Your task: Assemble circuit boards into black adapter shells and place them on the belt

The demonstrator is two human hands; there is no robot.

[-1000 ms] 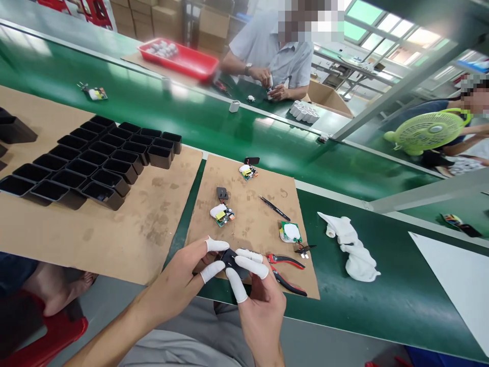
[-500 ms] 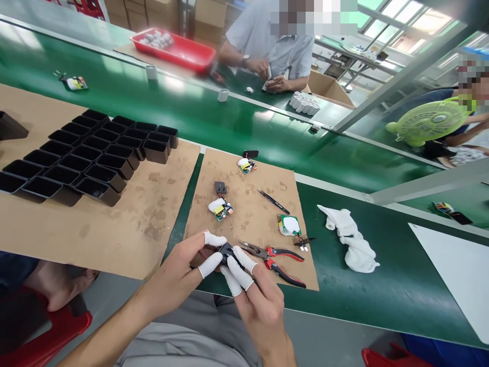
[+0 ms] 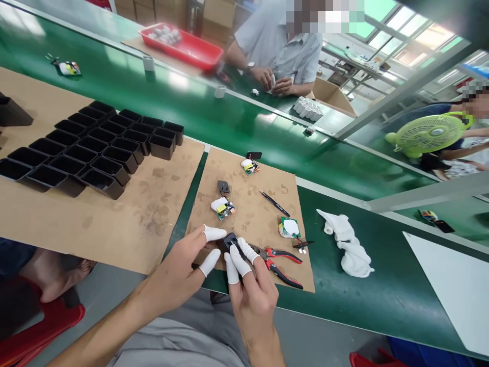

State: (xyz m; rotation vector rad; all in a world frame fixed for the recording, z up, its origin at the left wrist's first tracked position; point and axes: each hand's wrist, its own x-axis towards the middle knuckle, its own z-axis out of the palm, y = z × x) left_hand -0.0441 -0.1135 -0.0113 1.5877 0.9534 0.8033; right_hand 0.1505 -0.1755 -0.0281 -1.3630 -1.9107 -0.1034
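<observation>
A small black plastic housing (image 3: 230,240) is pinched in the white-cotted fingertips of my right hand (image 3: 254,288). My left hand (image 3: 187,262) reaches in from the left, thumb and index finger spread apart. Its index fingertip lies close to the housing's upper left edge; I cannot tell whether it touches, and the other fingers are mostly hidden. Just right of the housing lie red-and-black pliers (image 3: 280,262), their jaws partly behind my right fingers. Beyond my hands sits a circuit board with a yellow part (image 3: 222,208), wired to a black plug cover (image 3: 223,187).
On the cardboard (image 3: 263,224) are tweezers (image 3: 275,203), a green board with a white pad (image 3: 290,227) and another board (image 3: 249,166). Rows of black cases (image 3: 89,153) stand left. A white cloth (image 3: 351,247) lies right. Across the bench sits a co-worker (image 3: 280,56).
My left thumb has moved off the black housing, and the gap to my index finger is wider. The housing has turned slightly in my right fingers. The whole view has shifted a little.
</observation>
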